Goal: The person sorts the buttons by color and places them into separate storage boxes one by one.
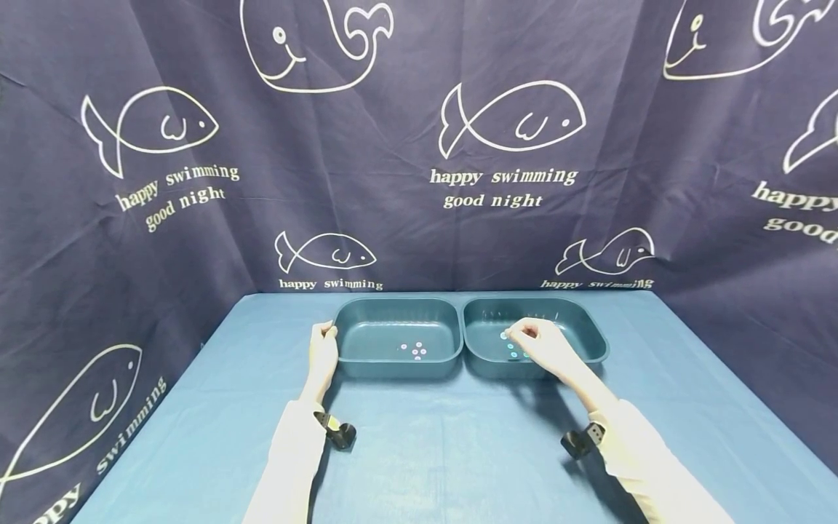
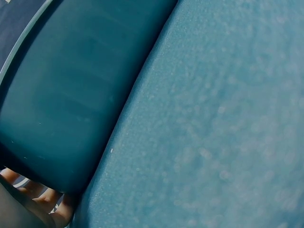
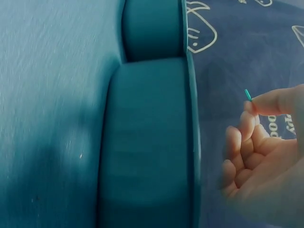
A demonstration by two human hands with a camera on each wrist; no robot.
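Observation:
Two dark teal rectangular bins stand side by side. At the outer end of the left bin (image 1: 366, 370), my left hand (image 1: 324, 353) holds its rim and side wall; the left wrist view shows the fingers (image 2: 46, 199) against that end. Small pinkish discs (image 1: 415, 352) lie inside this bin. Over the right bin (image 1: 592, 338), my right hand (image 1: 542, 343) pinches a small thin turquoise disc (image 3: 248, 95) between thumb and forefinger, seen edge-on in the right wrist view. Several bluish discs (image 1: 511, 347) lie on the bin's floor beneath the hand, partly hidden by it.
A light blue cloth (image 1: 445, 451) covers the table under both bins. Behind and along the sides hangs a dark curtain (image 1: 406, 182) with white fish drawings and lettering. Each wrist carries a small black camera (image 1: 340, 434).

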